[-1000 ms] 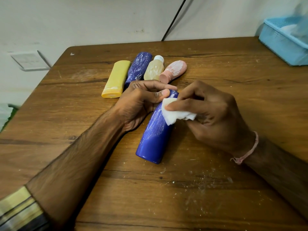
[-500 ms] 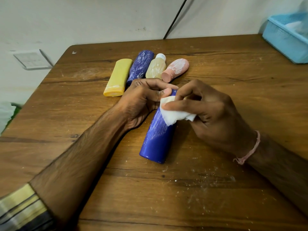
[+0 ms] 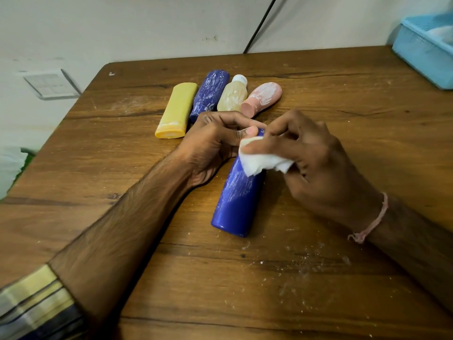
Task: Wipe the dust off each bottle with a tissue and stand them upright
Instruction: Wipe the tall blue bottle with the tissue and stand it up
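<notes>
A blue bottle (image 3: pixel 239 200) lies on its side in the middle of the wooden table (image 3: pixel 122 153), its base towards me and white dust streaked along its upper half. My left hand (image 3: pixel 210 146) grips its far end. My right hand (image 3: pixel 311 160) presses a folded white tissue (image 3: pixel 262 160) onto the bottle just below that grip. Behind the hands several dusty bottles lie side by side: a yellow one (image 3: pixel 176 111), a dark blue one (image 3: pixel 210 94), a pale beige one with a white cap (image 3: pixel 232 95) and a pink one (image 3: pixel 263 96).
A light blue plastic basket (image 3: pixel 424 52) stands at the table's back right corner. White dust specks (image 3: pixel 304 263) are scattered over the near right part of the table. A black cable (image 3: pixel 259 25) runs up the wall behind. The table's left edge drops off beside my left forearm.
The tissue has slid a little up the blue bottle towards my left hand. The bottle has stayed lying in about the same place.
</notes>
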Tool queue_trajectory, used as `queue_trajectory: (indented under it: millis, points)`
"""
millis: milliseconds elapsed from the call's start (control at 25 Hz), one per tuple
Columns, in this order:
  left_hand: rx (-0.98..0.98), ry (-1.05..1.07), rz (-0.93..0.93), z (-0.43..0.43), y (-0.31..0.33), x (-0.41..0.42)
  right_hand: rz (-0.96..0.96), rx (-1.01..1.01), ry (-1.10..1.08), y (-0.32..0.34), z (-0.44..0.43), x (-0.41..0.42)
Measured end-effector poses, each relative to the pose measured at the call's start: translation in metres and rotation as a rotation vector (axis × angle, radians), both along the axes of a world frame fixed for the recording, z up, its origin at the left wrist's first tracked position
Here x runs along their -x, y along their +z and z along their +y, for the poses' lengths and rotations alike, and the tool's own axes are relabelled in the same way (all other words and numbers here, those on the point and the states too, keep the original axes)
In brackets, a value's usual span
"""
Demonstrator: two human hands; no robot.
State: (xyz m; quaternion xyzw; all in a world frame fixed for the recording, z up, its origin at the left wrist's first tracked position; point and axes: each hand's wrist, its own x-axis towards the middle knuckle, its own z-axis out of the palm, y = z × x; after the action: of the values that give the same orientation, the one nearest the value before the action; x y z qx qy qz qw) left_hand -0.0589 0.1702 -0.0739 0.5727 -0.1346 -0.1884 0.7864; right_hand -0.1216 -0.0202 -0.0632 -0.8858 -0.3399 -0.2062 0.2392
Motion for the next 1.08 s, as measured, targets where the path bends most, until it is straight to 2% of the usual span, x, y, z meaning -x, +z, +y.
queue_trajectory:
  millis: [80, 200, 320, 440, 600, 760, 880, 1080]
  points:
    - [0.003, 0.008, 0.01, -0.001, 0.001, 0.001, -0.012, 0.032, 0.048, -0.002, 0.002, 0.004]
    - [-0.023, 0.011, -0.005, 0.001, -0.002, -0.002, -0.011, -0.069, -0.034, 0.002, -0.005, -0.003]
    - [-0.045, 0.004, 0.013, 0.002, -0.003, -0.003, -0.017, -0.067, 0.069, 0.001, -0.01, -0.004]
    - [-0.049, 0.003, 0.015, 0.003, -0.003, -0.004, -0.019, -0.124, 0.033, 0.003, -0.012, -0.005]
    - [-0.043, 0.009, 0.027, 0.002, -0.003, -0.002, -0.007, -0.059, 0.182, 0.001, -0.009, 0.001]
    - [-0.032, 0.014, 0.013, 0.002, -0.003, -0.003, -0.008, -0.152, 0.117, 0.001, -0.01, -0.004]
    - [-0.019, 0.016, 0.021, 0.002, -0.003, -0.001, -0.022, -0.054, 0.221, -0.002, -0.004, 0.004]
    - [-0.015, 0.027, 0.0, 0.002, -0.003, 0.0, -0.003, -0.124, 0.166, 0.0, -0.005, 0.003]
